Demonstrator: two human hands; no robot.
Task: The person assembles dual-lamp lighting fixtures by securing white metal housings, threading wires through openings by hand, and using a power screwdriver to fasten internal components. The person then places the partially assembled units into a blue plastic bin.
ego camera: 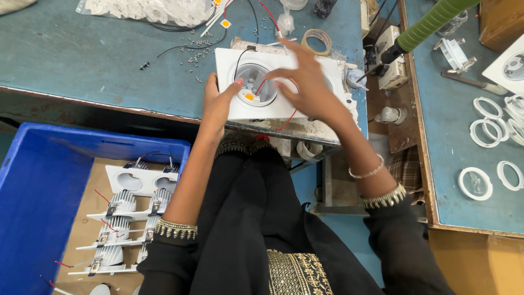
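Here the left hand [217, 104] has its fingers wrapped onto the near-left edge of a white twin downlight frame [275, 82], thumb pressing on the frame's face just beside the left round opening, so that hand is plainly gripping and steadying the piece on the edge of the blue worktable [82, 49]. The right hand [308, 87] lies spread over the frame's right half, fingers loose and fanned rather than closed, fingertips reaching toward the left opening where a thin red wire [263, 84] rises; whether a fingertip is actually pinching that wire cannot be told from here. Inside the left opening, just beyond the left thumb, sits a silver reflector cup with a small yellow LED chip [249, 96] at its bottom edge. The step looks like fitting or wiring the lamp unit into the frame's left cell, with the right cell hidden under the right palm. The next move, by my reading, calls for fine fingertip work: guiding the wire clear of the cup rim without tugging it, while the left hand keeps the frame from sliding off the table's lip. Beyond the right fingertips lie a roll of tape [317, 39] and scattered small screws [199, 52]. Down below the left forearm, a blue crate [38, 180] holds finished finned units [123, 218], stacked well apart from the hands.
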